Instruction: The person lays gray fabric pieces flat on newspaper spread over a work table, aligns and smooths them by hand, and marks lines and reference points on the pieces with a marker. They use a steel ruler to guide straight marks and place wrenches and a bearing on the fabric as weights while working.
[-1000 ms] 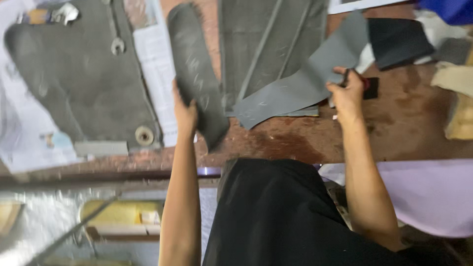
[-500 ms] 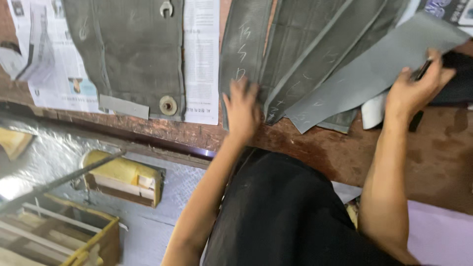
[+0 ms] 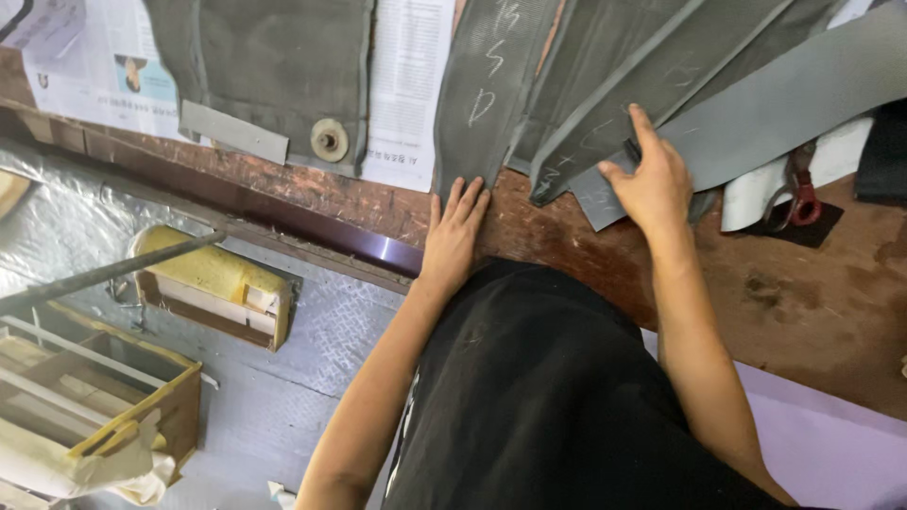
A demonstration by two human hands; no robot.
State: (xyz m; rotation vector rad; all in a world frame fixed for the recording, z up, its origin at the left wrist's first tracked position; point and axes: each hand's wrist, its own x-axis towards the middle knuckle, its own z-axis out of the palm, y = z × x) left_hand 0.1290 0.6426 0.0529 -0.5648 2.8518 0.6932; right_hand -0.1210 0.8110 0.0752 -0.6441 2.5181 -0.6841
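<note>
My left hand (image 3: 454, 236) lies flat, fingers together, on the near end of a dark grey rubber strip (image 3: 491, 85) marked with white chalk, at the edge of the brown workbench (image 3: 812, 283). My right hand (image 3: 649, 179) presses on the corner of a lighter grey rubber sheet (image 3: 794, 94), with a small dark object, too hidden to identify, between its fingers. Several more grey strips (image 3: 614, 76) overlap between the two hands.
A large grey rubber piece with a round metal valve (image 3: 329, 140) lies on newspaper (image 3: 411, 85) at the left. Red-handled pliers (image 3: 803, 194) rest at the right. Below the bench, on a metal floor, sit a yellow foam block (image 3: 213, 283) and a wooden crate (image 3: 94, 397).
My left hand has laid the dark strip down on the bench and now rests flat on its end. My right hand stays on the lighter sheet. The view has shifted left and closer.
</note>
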